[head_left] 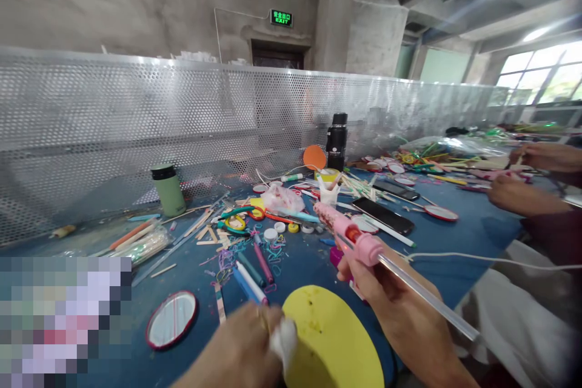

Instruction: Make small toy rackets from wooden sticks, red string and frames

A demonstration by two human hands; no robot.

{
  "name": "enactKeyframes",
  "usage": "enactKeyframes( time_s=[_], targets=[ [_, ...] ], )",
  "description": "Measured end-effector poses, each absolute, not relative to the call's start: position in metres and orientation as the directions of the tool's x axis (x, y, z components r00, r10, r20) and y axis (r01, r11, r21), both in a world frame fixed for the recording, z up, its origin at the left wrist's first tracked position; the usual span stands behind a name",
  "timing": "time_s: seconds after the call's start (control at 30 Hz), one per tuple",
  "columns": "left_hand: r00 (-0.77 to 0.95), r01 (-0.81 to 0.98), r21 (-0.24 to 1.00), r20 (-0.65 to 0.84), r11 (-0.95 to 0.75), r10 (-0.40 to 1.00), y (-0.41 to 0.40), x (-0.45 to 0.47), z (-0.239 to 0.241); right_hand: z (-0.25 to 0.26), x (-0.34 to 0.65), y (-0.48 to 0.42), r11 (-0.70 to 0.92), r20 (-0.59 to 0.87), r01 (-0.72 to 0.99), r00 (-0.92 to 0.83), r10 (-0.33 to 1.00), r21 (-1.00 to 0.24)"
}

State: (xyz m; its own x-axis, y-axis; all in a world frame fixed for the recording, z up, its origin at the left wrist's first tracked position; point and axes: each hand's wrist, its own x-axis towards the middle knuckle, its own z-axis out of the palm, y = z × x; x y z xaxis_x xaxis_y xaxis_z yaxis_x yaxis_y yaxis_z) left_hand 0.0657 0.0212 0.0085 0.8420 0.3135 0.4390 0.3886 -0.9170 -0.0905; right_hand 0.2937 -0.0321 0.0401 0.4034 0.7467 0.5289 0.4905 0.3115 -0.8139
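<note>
My right hand (386,300) grips a pink hot glue gun (350,231) with its nozzle pointing away to the far left; a clear glue stick (427,297) juts out of its back. My left hand (248,345) is closed on a small white wad (284,342), pressed at the near-left edge of a yellow round disc (334,345) lying on the blue tabletop (473,230). The left hand is blurred by motion.
A small oval mirror (171,319) lies left of the disc. Pens, rubber bands, wooden sticks and scissors litter the middle. A green flask (168,189), a black flask (337,140), phones (382,214) and a perforated metal screen (136,115) stand behind. Another person's hands (522,194) work at the right.
</note>
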Motion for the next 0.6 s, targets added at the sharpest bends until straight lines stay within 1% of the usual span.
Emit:
enactKeyframes(
  time_s=[0.03, 0.07, 0.1, 0.17, 0.2, 0.3, 0.43, 0.5, 0.6],
  targets=[
    [0.812, 0.48, -0.064, 0.409, -0.875, 0.416, 0.038, 0.075, 0.018, 0.041, 0.292, -0.032, 0.31, 0.531, 0.494, 0.408, 0.743, -0.813],
    [0.801, 0.528, -0.055, 0.364, -0.848, 0.475, 0.055, 0.086, 0.026, 0.042, 0.291, -0.032, 0.31, 0.537, 0.501, 0.409, 0.738, -0.808],
    [0.817, 0.528, -0.046, 0.301, -0.848, 0.492, 0.073, 0.098, 0.033, 0.043, 0.29, -0.032, 0.314, 0.546, 0.511, 0.404, 0.734, -0.8],
    [0.849, 0.509, -0.02, 0.173, -0.86, 0.499, 0.104, 0.122, 0.038, 0.046, 0.289, -0.034, 0.319, 0.566, 0.539, 0.388, 0.727, -0.78],
    [0.854, 0.505, -0.016, 0.151, -0.863, 0.497, 0.116, 0.133, 0.037, 0.047, 0.29, -0.035, 0.32, 0.575, 0.552, 0.382, 0.724, -0.77],
    [0.869, 0.486, -0.022, 0.119, -0.874, 0.48, 0.131, 0.149, 0.026, 0.048, 0.293, -0.039, 0.311, 0.585, 0.572, 0.39, 0.711, -0.759],
    [0.87, 0.49, -0.044, 0.087, -0.871, 0.485, 0.119, 0.129, 0.021, 0.047, 0.297, -0.043, 0.281, 0.575, 0.59, 0.395, 0.717, -0.757],
    [0.875, 0.484, -0.088, 0.046, -0.87, 0.482, 0.112, 0.11, 0.028, 0.047, 0.297, -0.043, 0.276, 0.574, 0.597, 0.391, 0.719, -0.753],
    [0.849, 0.514, -0.178, -0.033, -0.839, 0.527, 0.114, 0.084, 0.044, 0.048, 0.293, -0.041, 0.29, 0.57, 0.577, 0.392, 0.722, -0.764]
  ],
)
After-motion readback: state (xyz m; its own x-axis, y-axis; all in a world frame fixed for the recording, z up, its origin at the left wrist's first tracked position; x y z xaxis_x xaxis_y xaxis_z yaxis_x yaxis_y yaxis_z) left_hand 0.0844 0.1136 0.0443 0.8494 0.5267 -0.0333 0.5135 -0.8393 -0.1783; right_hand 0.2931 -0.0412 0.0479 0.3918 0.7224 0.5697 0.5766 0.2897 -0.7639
